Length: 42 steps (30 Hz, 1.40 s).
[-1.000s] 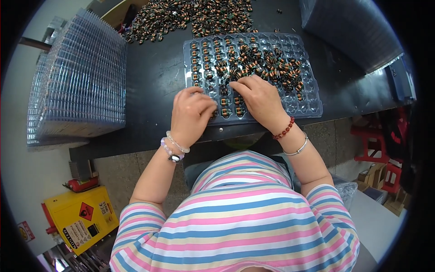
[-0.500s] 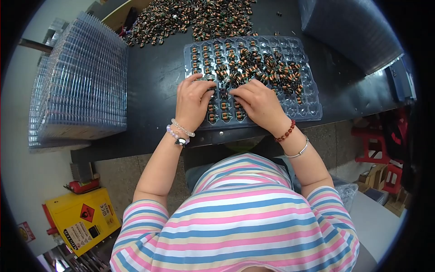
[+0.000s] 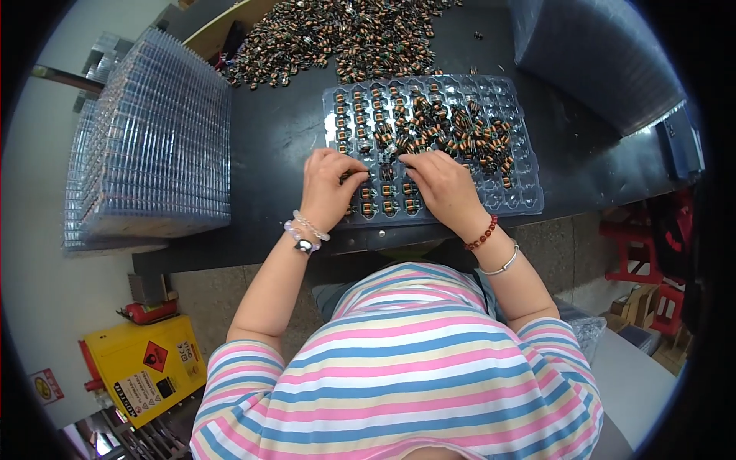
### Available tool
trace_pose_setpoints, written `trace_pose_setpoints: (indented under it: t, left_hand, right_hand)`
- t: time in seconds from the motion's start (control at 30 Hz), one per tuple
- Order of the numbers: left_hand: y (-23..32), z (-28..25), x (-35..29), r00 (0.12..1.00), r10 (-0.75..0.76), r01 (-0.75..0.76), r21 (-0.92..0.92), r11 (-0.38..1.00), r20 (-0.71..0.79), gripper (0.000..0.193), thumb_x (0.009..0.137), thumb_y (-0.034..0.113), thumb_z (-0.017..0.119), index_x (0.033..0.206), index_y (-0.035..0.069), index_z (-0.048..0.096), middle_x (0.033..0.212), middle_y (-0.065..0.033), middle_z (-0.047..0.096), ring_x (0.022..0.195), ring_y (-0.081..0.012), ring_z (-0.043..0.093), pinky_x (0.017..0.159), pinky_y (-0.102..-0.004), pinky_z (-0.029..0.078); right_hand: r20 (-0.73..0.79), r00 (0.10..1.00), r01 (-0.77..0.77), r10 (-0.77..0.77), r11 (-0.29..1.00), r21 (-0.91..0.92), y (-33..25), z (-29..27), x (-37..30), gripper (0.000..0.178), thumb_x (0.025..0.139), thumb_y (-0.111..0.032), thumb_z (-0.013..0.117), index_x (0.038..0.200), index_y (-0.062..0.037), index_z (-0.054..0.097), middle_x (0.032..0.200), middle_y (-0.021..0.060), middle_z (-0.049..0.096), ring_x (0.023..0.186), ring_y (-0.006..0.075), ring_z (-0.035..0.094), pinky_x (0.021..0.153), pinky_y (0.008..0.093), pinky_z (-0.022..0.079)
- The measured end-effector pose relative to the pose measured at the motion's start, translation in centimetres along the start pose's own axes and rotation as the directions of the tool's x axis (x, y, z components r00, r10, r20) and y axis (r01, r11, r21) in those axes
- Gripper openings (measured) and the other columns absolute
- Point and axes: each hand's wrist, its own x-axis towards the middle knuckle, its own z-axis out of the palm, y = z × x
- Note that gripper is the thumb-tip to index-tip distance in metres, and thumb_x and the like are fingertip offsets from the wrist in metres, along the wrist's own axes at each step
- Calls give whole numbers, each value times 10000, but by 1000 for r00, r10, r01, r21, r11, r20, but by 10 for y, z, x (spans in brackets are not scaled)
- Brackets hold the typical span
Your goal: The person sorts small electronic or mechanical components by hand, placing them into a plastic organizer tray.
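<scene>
A clear plastic tray (image 3: 529,184) full of small pockets lies at the table's front edge. Small copper-wound coils (image 3: 366,208) sit in rows in its left pockets, and a loose heap of the same coils (image 3: 483,138) covers its middle and right. Over the left part of the tray, my left hand (image 3: 328,188) is closed, thumb and forefinger pinched together. My right hand (image 3: 448,192) reaches in from the other side, its fingers also bent into a pinch beside the heap. Whatever sits between the fingertips of either hand is too small to make out.
A big pile of coils (image 3: 330,38) spreads over the far side of the dark table (image 3: 268,153). Tall stacks of clear trays stand at the left (image 3: 153,138) and the right (image 3: 598,61). Below left is a yellow box (image 3: 146,368); red stools (image 3: 632,249) stand at the right.
The view has shifted slightly, so the tray sits a little lower and further right. Both hands stay over the tray, fingers still pinched; the left hand's outer fingers are drawn in closer.
</scene>
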Motion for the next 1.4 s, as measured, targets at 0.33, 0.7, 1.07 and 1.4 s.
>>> trace_pose_setpoints:
  t: [0.33, 0.7, 1.07, 1.4]
  left_hand:
    - [3, 3, 34, 984, 174, -158, 245, 957, -45, 346, 748, 80, 685, 1089, 118, 642, 1073, -71, 576, 1043, -272, 510, 909, -396, 392]
    - [-6, -6, 29, 996, 91, -94, -177, 980, -23, 194, 751, 12, 670, 927, 93, 681, 1008, -74, 627, 973, -289, 595, 832, -372, 491]
    - [0, 4, 12, 976, 168, -150, 131, 980, -137, 84, 737, 89, 698, 818, 78, 680, 1012, -58, 625, 1099, -286, 511, 920, -424, 415]
    - [7, 24, 46, 990, 121, -115, 79, 990, -72, 253, 751, 85, 684, 1003, 93, 675, 1010, -57, 628, 1041, -272, 525, 921, -396, 409]
  right_hand:
    - [18, 998, -64, 63, 994, 89, -3, -1, 1, 225, 838, -26, 592, 1059, -47, 628, 921, 108, 628, 800, 267, 632, 672, 342, 515]
    - [10, 990, -141, 142, 965, 222, -4, -6, 8, 226, 849, -2, 595, 1070, -32, 630, 996, 128, 623, 820, 266, 646, 673, 317, 524]
    - [24, 986, -165, 164, 945, 281, -3, -7, 6, 169, 828, 2, 629, 995, -17, 645, 960, 127, 657, 833, 264, 651, 706, 323, 522]
    - [-49, 981, -166, 185, 951, 262, -1, -14, 5, 146, 817, -50, 649, 962, -43, 659, 952, 107, 668, 845, 268, 656, 729, 327, 535]
